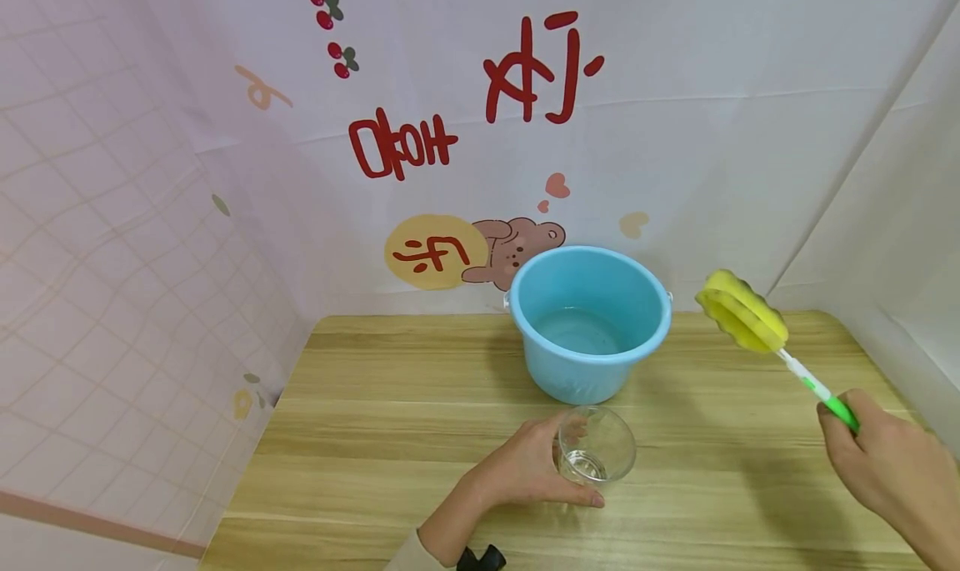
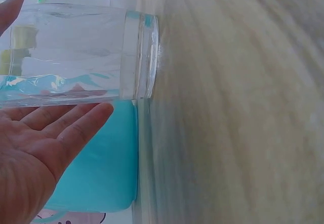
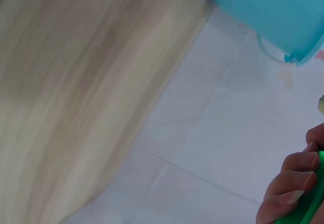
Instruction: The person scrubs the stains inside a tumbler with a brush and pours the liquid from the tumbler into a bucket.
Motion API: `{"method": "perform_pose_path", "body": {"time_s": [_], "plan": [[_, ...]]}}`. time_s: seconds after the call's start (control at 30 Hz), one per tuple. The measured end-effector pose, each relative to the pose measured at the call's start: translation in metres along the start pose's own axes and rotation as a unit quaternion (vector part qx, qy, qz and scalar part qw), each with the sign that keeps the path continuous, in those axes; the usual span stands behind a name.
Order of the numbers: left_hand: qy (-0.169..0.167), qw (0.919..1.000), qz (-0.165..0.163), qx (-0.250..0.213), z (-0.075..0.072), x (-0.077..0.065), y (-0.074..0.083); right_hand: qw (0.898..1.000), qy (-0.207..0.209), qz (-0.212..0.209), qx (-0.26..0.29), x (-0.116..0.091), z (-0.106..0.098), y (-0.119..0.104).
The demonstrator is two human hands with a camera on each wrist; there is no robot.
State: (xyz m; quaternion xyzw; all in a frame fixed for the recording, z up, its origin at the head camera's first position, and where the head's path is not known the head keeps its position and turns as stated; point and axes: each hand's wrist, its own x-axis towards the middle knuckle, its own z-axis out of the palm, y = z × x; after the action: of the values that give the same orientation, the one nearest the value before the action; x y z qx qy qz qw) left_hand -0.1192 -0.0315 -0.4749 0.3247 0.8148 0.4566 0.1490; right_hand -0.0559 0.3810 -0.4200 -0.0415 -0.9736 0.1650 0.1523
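A clear glass cup stands upright on the table in front of a light blue bucket. My left hand is around the cup's left side, with the thumb on the near side and the fingers on the far side. In the left wrist view, the fingers lie nearly straight along the glass wall, and the palm stands apart from it. My right hand grips the green handle of a bottle brush, its yellow sponge head raised right of the bucket.
Some water shows in the bottom of the bucket, which stands near the back edge of the wood-grain table. Printed white cloth hangs as walls behind and at both sides. A dark strap is on my left wrist.
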Motion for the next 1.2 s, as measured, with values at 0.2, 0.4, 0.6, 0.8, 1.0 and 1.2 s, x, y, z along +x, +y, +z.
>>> {"method": "perform_pose_path", "body": {"time_s": [0.2,0.4,0.6,0.8,1.0,1.2], "plan": [[-0.002,1.0000,0.001,-0.005,0.000,-0.001,-0.001,1.000,0.015,-0.009,-0.005,0.002,-0.007,-0.008],[-0.003,1.0000,-0.003,-0.006,-0.001,0.000,-0.001,0.996,0.075,-0.049,-0.002,0.005,-0.011,-0.017],[-0.006,1.0000,-0.006,-0.005,-0.001,0.000,0.000,0.983,0.141,-0.119,-0.010,0.011,-0.016,-0.027],[-0.009,0.9999,-0.007,-0.004,0.000,0.000,-0.001,0.980,0.142,-0.137,-0.014,0.015,-0.022,-0.035],[-0.002,1.0000,-0.005,0.002,0.000,0.000,-0.001,0.974,0.149,-0.169,-0.027,0.018,-0.029,-0.044],[-0.004,1.0000,-0.003,-0.006,-0.001,-0.001,-0.001,0.953,0.190,-0.227,-0.061,0.024,-0.034,-0.054]]}}
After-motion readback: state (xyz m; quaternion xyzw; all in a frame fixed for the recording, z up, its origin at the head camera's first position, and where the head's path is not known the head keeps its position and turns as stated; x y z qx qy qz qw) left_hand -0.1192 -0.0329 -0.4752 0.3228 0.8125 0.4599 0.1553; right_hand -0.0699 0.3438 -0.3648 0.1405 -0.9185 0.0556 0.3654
